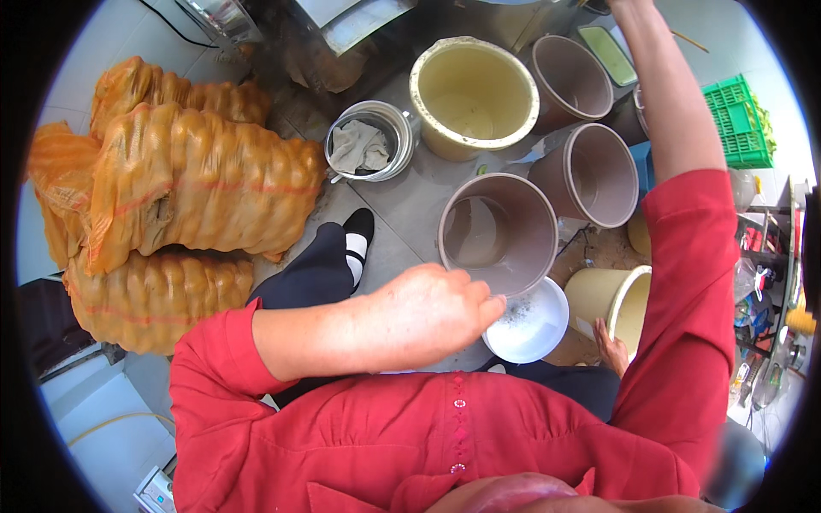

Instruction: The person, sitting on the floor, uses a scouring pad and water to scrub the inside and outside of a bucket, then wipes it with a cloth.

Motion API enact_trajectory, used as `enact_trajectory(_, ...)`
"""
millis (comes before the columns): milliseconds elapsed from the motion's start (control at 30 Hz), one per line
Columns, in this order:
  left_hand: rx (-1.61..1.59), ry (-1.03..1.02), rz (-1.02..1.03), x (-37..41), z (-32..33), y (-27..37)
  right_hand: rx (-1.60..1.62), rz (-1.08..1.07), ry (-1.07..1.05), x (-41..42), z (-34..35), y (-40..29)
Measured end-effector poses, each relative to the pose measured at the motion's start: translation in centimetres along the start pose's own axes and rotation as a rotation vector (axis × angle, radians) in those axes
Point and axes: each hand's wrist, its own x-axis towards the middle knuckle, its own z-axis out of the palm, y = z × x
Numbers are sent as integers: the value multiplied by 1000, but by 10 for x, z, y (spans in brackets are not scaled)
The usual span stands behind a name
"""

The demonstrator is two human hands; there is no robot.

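Observation:
My left hand (452,304) is curled into a loose fist in front of me, over the near edge of a brown plastic bucket (551,234); nothing shows in it, and its palm side is hidden. A white bowl (535,333) with dark specks inside lies just right of its fingers. My right arm stretches far forward, and only part of my right hand (630,3) shows at the top edge, near a dark object; its fingers are cut off. A large cream bucket (474,96) with a pale liquid stands ahead, beside more brown buckets (571,77) (603,176).
Orange mesh sacks (211,186) of rounded produce are piled at the left. A metal pot (401,144) with a grey cloth stands by them. Another person's hand (612,349) touches a cream bucket (593,295) at the right. A green crate (737,122) and cluttered shelves (763,256) stand beyond.

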Motion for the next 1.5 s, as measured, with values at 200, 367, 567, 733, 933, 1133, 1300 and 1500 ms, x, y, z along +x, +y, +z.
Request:
enact_trajectory(200,87,61,-56,5,11,-1,563,214,-98,-97,-62,-69)
enact_trajectory(367,141,389,-92,25,27,-4,628,426,-65,-221,-110,-127)
enact_trajectory(567,-1272,641,-489,65,25,10,995,476,-262,-347,-113,-168)
enact_trajectory(733,-1583,374,-400,68,51,40,636,698,-136,-413,-128,-163)
enact_trajectory(933,-1522,483,-540,71,69,22,-340,706,-655,-532,-171,-17)
enact_trajectory(1133,-1501,446,-625,71,70,4,-793,945,-777,-661,-174,138)
enact_trajectory(1300,-1413,456,-629,59,64,3,-1021,1050,-651,-713,-122,171)
enact_trajectory(1500,-1492,454,-661,61,67,2,-1288,675,-1281,-711,-67,159)
